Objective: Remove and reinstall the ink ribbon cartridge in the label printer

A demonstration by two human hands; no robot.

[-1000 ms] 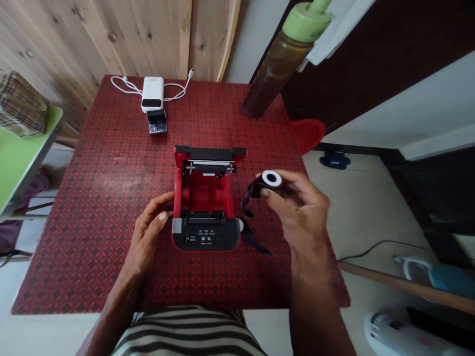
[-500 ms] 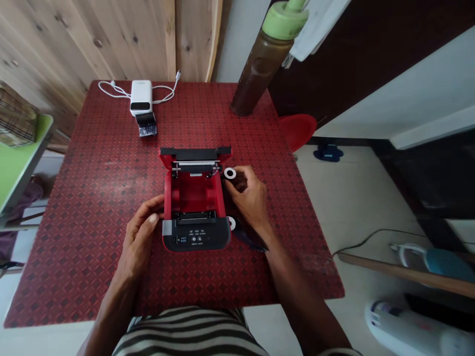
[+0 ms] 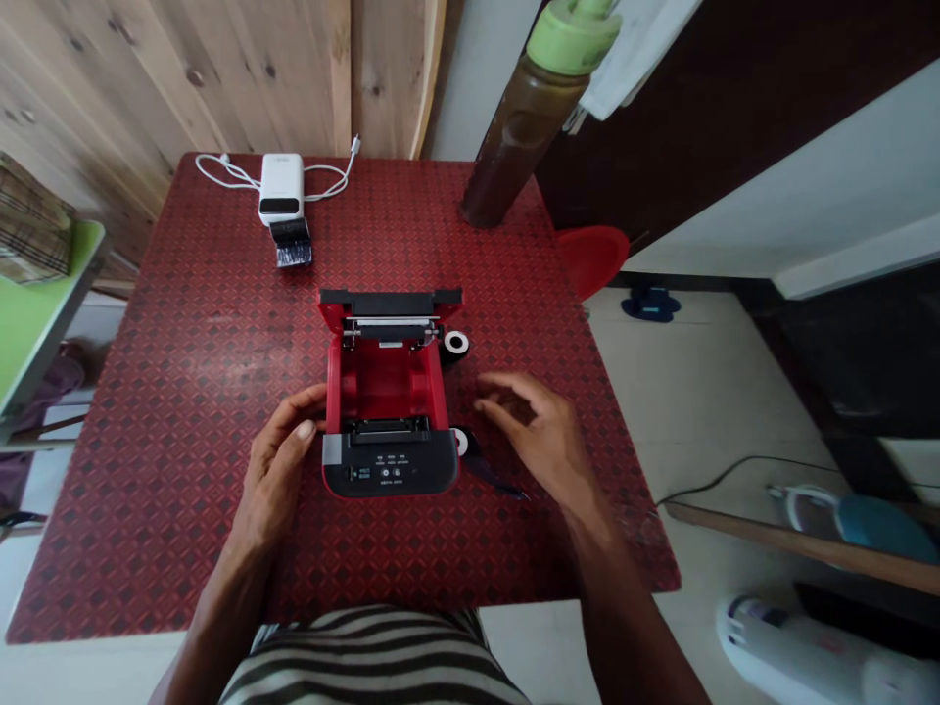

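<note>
A red and black label printer (image 3: 391, 460) sits on the table with its lid (image 3: 393, 302) raised and its red inner bay bare. My left hand (image 3: 283, 455) rests against the printer's left side, fingers extended and thumb apart, with the fingertips partly hidden by the casing. To the right of the printer, my right hand (image 3: 536, 431) is over the table with curved, parted fingers and nothing in them. Near its fingers lie two black ribbon rolls with white cores: one roll (image 3: 456, 344) beside the lid hinge, and another (image 3: 461, 442) partly behind the printer, trailing a loose black strip (image 3: 493, 478).
Toward the back left of the red patterned table (image 3: 220, 509) lies a small white device (image 3: 282, 186) with a white cable and a dark strip. A tall brown bottle (image 3: 514, 127) with a green cap stands at the back right. Beyond the right edge is a red stool (image 3: 593, 259).
My right hand has let go of the upper ribbon roll and moved right and slightly down, away from the printer. My left hand stays against the printer.
</note>
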